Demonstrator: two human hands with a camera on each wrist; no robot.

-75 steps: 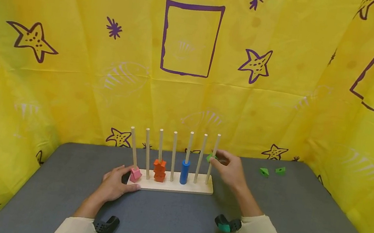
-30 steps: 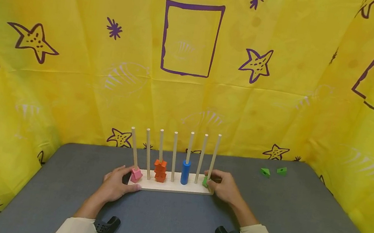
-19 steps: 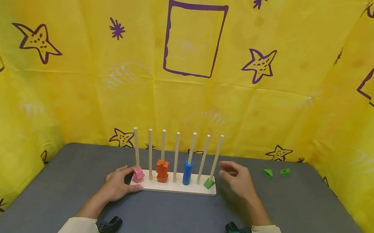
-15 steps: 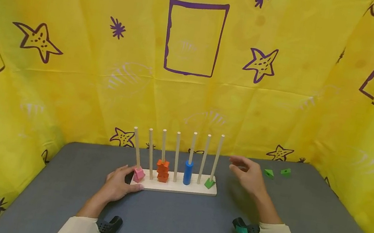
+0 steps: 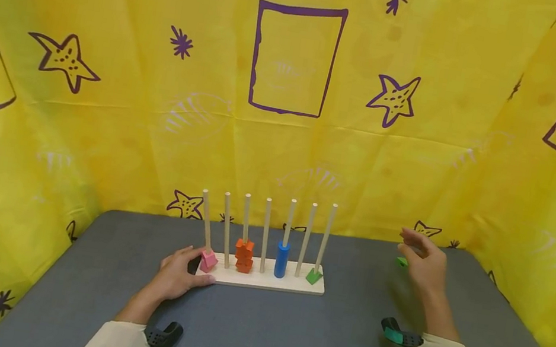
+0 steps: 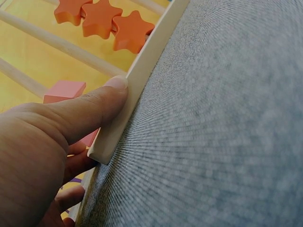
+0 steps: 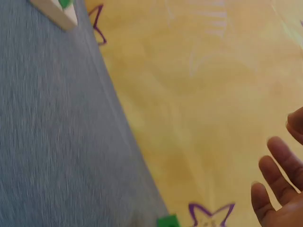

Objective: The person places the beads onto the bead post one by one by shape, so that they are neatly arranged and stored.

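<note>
A wooden peg board (image 5: 246, 279) with a row of upright pegs stands on the table. My left hand (image 5: 178, 274) grips its left end, thumb (image 6: 102, 101) on the front edge and fingers behind. A pink block (image 5: 208, 261) sits on the leftmost peg, close to that hand. Stacked orange stars (image 5: 244, 256) and a blue cylinder stack (image 5: 282, 260) fill two other pegs. On the rightmost peg lies a green triangular block (image 5: 314, 276). My right hand (image 5: 426, 267) holds nothing and hovers by a loose green block (image 5: 401, 262); the second loose one is hidden in the head view.
Grey cloth covers the table (image 5: 253, 338). Yellow patterned fabric (image 5: 280, 156) hangs close behind it and along both sides. Black straps, one on each wrist, such as the right wristband (image 5: 401, 334), stick out inward from the sleeves.
My right hand slid the green block down the rightmost peg, let it go, and moved right to the loose green blocks. The left hand keeps its hold on the board.
</note>
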